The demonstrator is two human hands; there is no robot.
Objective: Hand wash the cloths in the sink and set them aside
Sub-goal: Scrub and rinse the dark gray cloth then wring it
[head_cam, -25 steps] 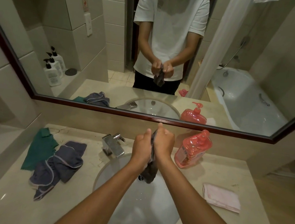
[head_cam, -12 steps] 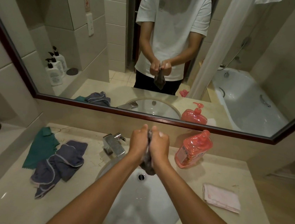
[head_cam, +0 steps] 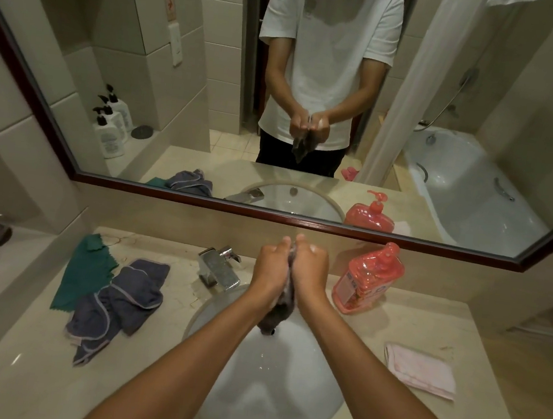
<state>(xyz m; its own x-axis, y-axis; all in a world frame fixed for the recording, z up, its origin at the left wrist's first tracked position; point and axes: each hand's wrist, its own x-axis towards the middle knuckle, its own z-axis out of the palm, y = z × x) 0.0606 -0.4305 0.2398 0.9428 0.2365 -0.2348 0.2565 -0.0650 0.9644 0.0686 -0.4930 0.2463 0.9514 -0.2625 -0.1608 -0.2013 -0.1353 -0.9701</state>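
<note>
Grey cloth (head_cam: 278,313) sits bunched and soapy between my two hands, held over the back of the white sink (head_cam: 281,392). My left hand (head_cam: 270,270) and my right hand (head_cam: 309,273) are pressed together palm to palm with the fingers curled round the cloth, so only its dark lower end hangs out below my wrists, just above the drain hole at the back of the bowl. A little foam shows on my right knuckles.

On the desk (head_cam: 26,370) to the left of the sink lies a crumpled blue-grey cloth with pale trim (head_cam: 119,305), and a green cloth (head_cam: 83,270) lies flat beside it, partly tucked under its edge. The chrome tap (head_cam: 220,266) stands at the sink's back left rim, just beside my left hand. A pink soap bottle with a pump (head_cam: 366,281) stands to the right of my hands, near the wall. Further right, well apart from the sink, a folded pink cloth (head_cam: 420,370) lies flat on the desk.

The mirror (head_cam: 480,163) above the desk shows me in a white T-shirt, both hands closed on the same cloth, with a bathtub behind
</note>
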